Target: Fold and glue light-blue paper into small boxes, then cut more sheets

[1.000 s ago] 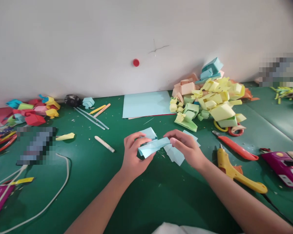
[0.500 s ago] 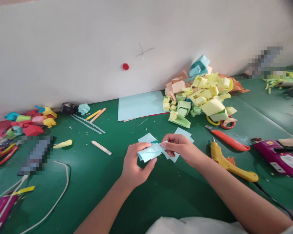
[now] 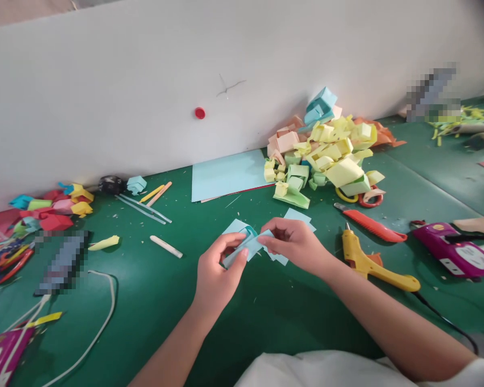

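Note:
A small folded piece of light blue paper (image 3: 250, 246) is held between both hands, above the green tabletop. My left hand (image 3: 220, 263) is closed on its left part, thumb in front and fingers behind. At its right end, my right hand (image 3: 292, 242) pinches the paper between thumb and fingertips. Flat light blue paper pieces (image 3: 299, 216) lie on the table behind and under my right hand. Another blue piece (image 3: 236, 226) shows just beyond my left fingers.
Folded yellow, green and peach paper shapes (image 3: 339, 156) are heaped by the white wall. Right of my hands lie a red utility knife (image 3: 375, 223) and a yellow glue gun (image 3: 377, 266). A white stick (image 3: 166, 246) and a cable (image 3: 112, 301) lie to the left.
My left thumb has moved up onto the front of the blue paper, which is now tilted more steeply. The whole view has shifted slightly.

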`<act>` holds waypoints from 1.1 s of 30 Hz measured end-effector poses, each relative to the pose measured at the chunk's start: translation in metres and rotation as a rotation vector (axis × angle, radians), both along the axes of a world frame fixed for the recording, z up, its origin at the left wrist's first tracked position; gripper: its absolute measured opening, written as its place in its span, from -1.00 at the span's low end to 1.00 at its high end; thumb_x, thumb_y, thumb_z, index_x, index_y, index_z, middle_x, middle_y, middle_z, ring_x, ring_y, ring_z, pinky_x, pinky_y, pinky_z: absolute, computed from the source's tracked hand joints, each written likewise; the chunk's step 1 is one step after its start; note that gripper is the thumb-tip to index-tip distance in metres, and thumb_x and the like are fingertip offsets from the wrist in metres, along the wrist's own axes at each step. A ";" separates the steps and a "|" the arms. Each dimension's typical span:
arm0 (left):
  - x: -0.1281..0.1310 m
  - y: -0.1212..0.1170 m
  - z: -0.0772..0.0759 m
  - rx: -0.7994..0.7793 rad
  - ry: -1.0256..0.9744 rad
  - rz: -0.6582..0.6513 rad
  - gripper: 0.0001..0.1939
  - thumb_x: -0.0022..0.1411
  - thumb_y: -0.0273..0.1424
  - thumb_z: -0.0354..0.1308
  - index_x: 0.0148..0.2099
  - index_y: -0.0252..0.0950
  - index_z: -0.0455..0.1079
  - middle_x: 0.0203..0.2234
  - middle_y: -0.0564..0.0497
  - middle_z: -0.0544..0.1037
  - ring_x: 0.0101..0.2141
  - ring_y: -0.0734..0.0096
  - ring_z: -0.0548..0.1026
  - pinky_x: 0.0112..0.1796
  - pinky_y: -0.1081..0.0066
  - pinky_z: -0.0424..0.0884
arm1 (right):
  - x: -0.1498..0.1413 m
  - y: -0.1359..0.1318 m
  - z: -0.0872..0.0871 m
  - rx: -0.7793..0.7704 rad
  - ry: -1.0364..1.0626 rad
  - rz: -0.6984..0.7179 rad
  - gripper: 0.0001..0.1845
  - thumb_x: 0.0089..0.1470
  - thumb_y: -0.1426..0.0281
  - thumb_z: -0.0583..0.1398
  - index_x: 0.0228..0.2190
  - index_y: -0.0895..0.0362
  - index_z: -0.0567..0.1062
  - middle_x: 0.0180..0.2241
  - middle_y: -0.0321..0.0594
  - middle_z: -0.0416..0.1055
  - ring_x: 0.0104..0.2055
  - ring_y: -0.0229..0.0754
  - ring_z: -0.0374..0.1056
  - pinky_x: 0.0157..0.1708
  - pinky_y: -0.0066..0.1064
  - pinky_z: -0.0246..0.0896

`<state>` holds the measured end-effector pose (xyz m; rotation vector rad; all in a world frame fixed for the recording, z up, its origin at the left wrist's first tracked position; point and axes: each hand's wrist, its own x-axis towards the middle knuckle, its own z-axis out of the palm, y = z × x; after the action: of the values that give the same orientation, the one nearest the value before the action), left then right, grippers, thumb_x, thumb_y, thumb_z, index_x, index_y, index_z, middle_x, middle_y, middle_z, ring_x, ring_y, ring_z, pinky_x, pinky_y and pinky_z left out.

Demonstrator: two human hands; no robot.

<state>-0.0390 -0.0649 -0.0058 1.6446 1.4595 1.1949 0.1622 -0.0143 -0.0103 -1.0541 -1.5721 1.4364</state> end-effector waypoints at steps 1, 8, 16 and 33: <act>0.002 0.001 0.001 -0.002 0.008 0.025 -0.81 0.27 -0.33 0.26 -0.06 -0.16 0.54 -0.25 0.00 0.66 -0.24 0.25 0.63 -0.24 0.33 0.57 | 0.000 -0.001 0.000 0.046 -0.034 -0.008 -0.78 0.15 0.18 0.31 -0.34 0.08 0.54 -0.55 -0.35 0.42 -0.51 -0.24 0.29 -0.49 -0.38 0.19; 0.008 0.000 0.000 0.052 0.017 0.052 -0.82 0.24 -0.36 0.29 -0.08 -0.16 0.52 -0.28 0.02 0.66 -0.31 0.31 0.61 -0.29 0.37 0.57 | -0.001 -0.006 0.002 0.303 -0.177 -0.067 -0.84 0.18 0.24 0.28 -0.31 0.07 0.55 -0.53 -0.36 0.38 -0.52 -0.27 0.23 -0.52 -0.41 0.12; 0.007 -0.003 -0.006 0.132 0.083 0.061 -0.84 0.26 -0.38 0.26 -0.09 -0.17 0.47 -0.30 0.03 0.61 -0.37 0.39 0.56 -0.32 0.42 0.50 | 0.003 -0.006 0.001 0.352 -0.187 -0.006 -0.89 0.17 0.32 0.28 -0.27 0.07 0.56 -0.49 -0.34 0.41 -0.48 -0.26 0.25 -0.50 -0.42 0.14; 0.002 -0.011 -0.009 0.549 0.416 0.006 -0.79 0.33 -0.50 0.21 -0.06 -0.14 0.32 -0.33 0.06 0.60 -0.42 0.39 0.50 -0.32 0.36 0.42 | 0.008 -0.006 -0.006 0.669 -0.064 0.119 -0.94 0.22 0.42 0.25 -0.23 0.07 0.50 -0.36 -0.24 0.48 -0.38 -0.22 0.34 -0.35 -0.34 0.34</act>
<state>-0.0368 -0.0764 -0.0146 2.3748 1.4489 1.3999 0.1703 -0.0205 -0.0163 -0.6145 -1.9871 0.8363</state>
